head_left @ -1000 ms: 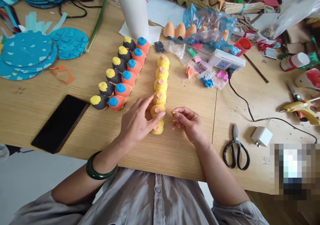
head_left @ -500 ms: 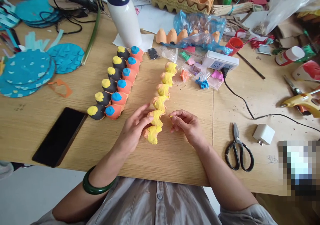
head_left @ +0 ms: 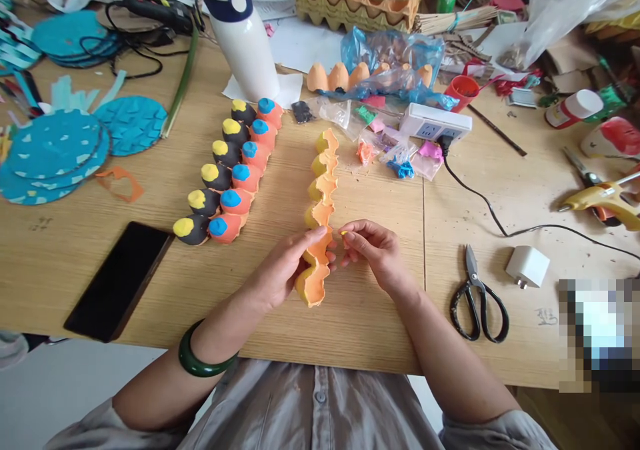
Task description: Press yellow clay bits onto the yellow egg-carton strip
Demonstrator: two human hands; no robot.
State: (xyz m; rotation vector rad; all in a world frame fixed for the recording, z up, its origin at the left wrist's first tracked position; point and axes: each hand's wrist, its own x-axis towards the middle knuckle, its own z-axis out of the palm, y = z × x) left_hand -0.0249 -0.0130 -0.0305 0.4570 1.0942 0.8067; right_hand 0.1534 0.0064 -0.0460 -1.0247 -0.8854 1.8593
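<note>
My left hand is closed round the near part of an egg carton strip, thumb over its edge and fingertips showing on the far side. The strip is turned so its orange hollow inside faces up and right, with yellow clay on the outer side to the left. Just right of it, my right hand pinches a small bit of yellow clay between thumb and fingertips. To the left stand two finished-looking rows of cups: a black strip with yellow tops and an orange-red strip with blue tops, side by side.
A phone lies at the left and black-handled scissors at the right, near a white charger. Beyond are a power strip with its cord, clay packets, a white bottle and a glue gun.
My left hand has rolled the egg carton strip over, so its hollow inside shows instead of the yellow outside. The right hand stays nearly still with its yellow bit.
</note>
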